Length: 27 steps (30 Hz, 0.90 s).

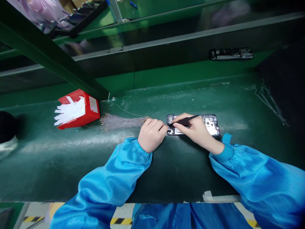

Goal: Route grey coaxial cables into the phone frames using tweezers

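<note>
One opened phone (211, 125) lies flat on the tabletop (181, 171), partly under the right hand (196, 129), which is clamped on one slim black tool (187, 120). The left hand (152, 135) is curled at the phone's left end; whether it grips anything I cannot tell. One bundle of grey wires (124, 122), too many to count, lies beside one red bin (88, 118) of white strips (73, 109). A second opened phone (231, 54) lies farther back.

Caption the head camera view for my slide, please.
Right hand holds a black tool over an opened phone, left hand close by.
</note>
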Each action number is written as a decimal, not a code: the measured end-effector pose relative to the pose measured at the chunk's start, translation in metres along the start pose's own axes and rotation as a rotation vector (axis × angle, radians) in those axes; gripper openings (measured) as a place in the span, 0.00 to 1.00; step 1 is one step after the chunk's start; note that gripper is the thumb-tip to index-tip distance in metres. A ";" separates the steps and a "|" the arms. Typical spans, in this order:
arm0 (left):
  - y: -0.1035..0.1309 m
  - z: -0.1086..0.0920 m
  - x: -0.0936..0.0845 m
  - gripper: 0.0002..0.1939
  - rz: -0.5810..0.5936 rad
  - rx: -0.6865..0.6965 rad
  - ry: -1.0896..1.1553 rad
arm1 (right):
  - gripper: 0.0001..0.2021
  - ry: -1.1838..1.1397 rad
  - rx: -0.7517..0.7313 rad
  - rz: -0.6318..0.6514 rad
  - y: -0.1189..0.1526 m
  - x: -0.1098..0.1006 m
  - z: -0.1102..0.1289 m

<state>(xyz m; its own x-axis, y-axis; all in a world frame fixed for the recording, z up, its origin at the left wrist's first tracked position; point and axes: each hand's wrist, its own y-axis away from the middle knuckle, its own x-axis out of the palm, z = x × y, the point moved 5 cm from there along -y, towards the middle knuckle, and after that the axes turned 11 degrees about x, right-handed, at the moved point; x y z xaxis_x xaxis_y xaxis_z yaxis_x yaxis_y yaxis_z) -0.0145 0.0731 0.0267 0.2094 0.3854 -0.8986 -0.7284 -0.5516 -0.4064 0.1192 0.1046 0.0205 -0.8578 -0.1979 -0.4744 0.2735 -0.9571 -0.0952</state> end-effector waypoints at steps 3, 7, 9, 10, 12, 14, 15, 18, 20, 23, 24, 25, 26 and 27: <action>0.000 0.000 -0.001 0.12 -0.006 -0.002 0.001 | 0.02 0.044 -0.110 -0.002 0.002 0.001 0.005; -0.001 0.000 -0.001 0.13 -0.007 -0.003 0.011 | 0.03 0.117 -0.240 0.041 0.007 0.004 0.014; -0.002 0.001 -0.001 0.13 0.000 -0.008 0.022 | 0.04 0.157 -0.282 0.052 0.009 0.007 0.016; -0.002 0.002 -0.001 0.13 0.005 -0.010 0.031 | 0.04 0.169 -0.290 0.052 0.009 0.008 0.017; 0.000 0.005 -0.003 0.11 0.011 -0.026 0.056 | 0.04 0.164 -0.267 0.050 0.008 0.009 0.015; 0.001 0.009 -0.006 0.09 0.012 -0.022 0.102 | 0.03 0.116 -0.209 0.032 0.006 0.005 0.013; 0.003 0.010 -0.007 0.09 0.018 -0.001 0.131 | 0.03 0.084 -0.175 0.006 0.005 0.000 0.012; 0.005 0.008 -0.008 0.13 0.058 0.096 0.185 | 0.03 0.015 -0.083 -0.153 0.004 -0.028 0.008; 0.005 0.006 -0.007 0.15 0.087 0.122 0.175 | 0.02 0.024 -0.017 -0.250 0.007 -0.049 0.002; 0.003 0.006 -0.004 0.16 0.112 0.132 0.139 | 0.03 0.083 0.074 -0.330 0.020 -0.080 -0.014; 0.003 0.008 -0.002 0.16 0.121 0.137 0.140 | 0.03 0.114 0.094 -0.356 0.025 -0.089 -0.020; 0.002 0.009 -0.001 0.16 0.133 0.144 0.152 | 0.03 0.159 0.106 -0.388 0.032 -0.098 -0.026; 0.002 0.012 0.001 0.17 0.149 0.152 0.174 | 0.03 0.218 0.113 -0.417 0.039 -0.107 -0.032; 0.002 0.015 0.002 0.18 0.164 0.151 0.200 | 0.03 0.280 0.121 -0.440 0.045 -0.114 -0.037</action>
<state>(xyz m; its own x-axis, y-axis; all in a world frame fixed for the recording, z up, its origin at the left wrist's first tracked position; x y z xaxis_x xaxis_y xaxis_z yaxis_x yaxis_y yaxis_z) -0.0255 0.0837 0.0266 0.1945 0.1382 -0.9711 -0.8489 -0.4723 -0.2372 0.2455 0.0915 0.0377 -0.7266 0.2756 -0.6293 -0.1519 -0.9578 -0.2440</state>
